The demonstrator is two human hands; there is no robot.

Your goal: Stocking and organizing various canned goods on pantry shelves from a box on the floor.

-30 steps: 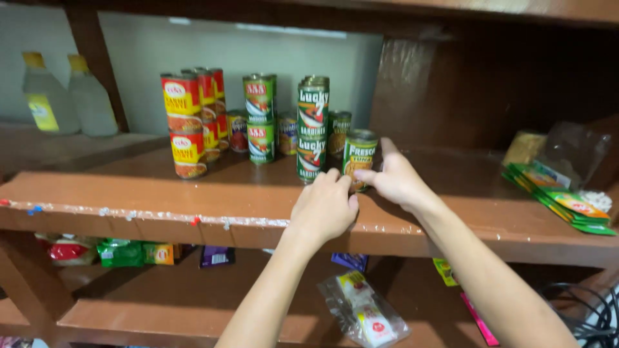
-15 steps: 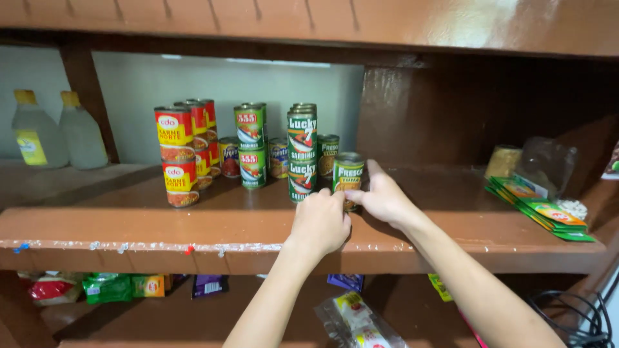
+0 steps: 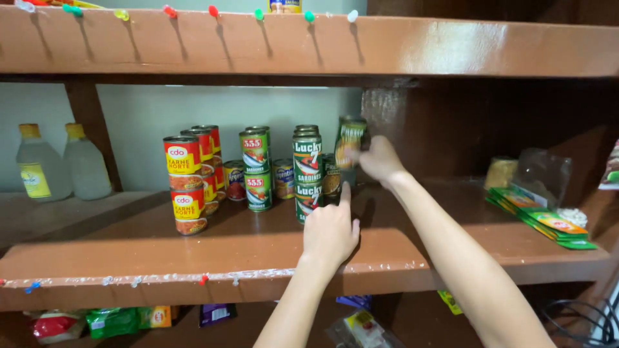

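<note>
My right hand (image 3: 380, 159) grips a green and yellow tin can (image 3: 350, 143), lifted and tilted in the air above the brown wooden shelf (image 3: 193, 254). My left hand (image 3: 330, 231) hovers low over the shelf with its index finger raised toward a stack of two green cans (image 3: 307, 174). More stacked cans stand to the left: green-labelled ones (image 3: 256, 169) and red and yellow ones (image 3: 187, 183). A small can (image 3: 331, 175) sits behind the green stack.
Two clear bottles with yellow caps (image 3: 61, 162) stand at the far left. Flat green packets (image 3: 541, 219) and a plastic bag (image 3: 538, 177) lie at the right. An upper shelf (image 3: 322, 45) hangs close overhead. Packets fill the lower shelf (image 3: 116, 320).
My right hand has lifted the green and yellow can off the shelf and raised it. My left hand has let go and dropped back toward me. The camera has moved closer.
</note>
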